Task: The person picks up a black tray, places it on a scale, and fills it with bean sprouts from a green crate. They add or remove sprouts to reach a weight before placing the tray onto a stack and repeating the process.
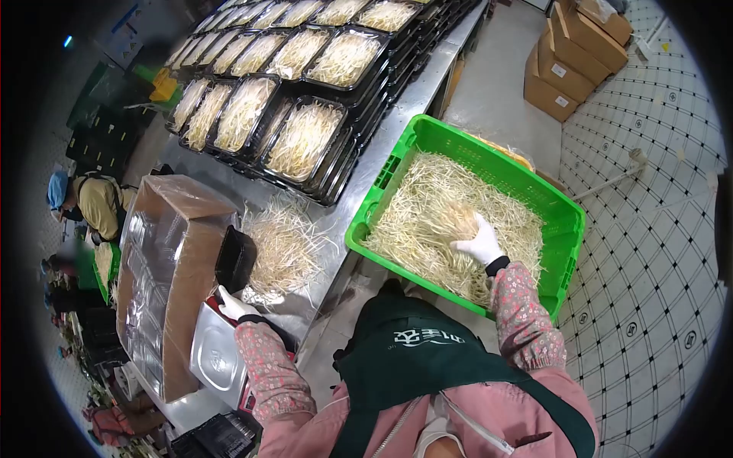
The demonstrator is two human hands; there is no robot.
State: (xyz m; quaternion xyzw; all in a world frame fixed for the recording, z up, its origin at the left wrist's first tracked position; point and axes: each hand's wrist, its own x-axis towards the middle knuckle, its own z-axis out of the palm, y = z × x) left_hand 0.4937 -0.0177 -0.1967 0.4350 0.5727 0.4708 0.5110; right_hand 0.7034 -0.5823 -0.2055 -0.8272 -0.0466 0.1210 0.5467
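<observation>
My right hand [481, 241], in a white glove, is closed around a bunch of bean sprouts [449, 220] inside the green crate [500, 160]. Loose sprouts fill much of that crate. At the metal table, my left hand [235, 305], also gloved, grips the lower edge of a black plastic tray [235, 258], which is tilted; its fingertips are partly hidden. Just below the tray sits a scale [218, 359] with a metal top. A loose heap of bean sprouts [284, 244] lies on the table to the tray's right.
Stacked black trays filled with sprouts [305, 141] cover the table's far side. A cardboard box [183, 267] lined with clear plastic stands left of my left hand. Brown cartons [569, 65] are on the floor at upper right. Other people [98, 200] are at the left.
</observation>
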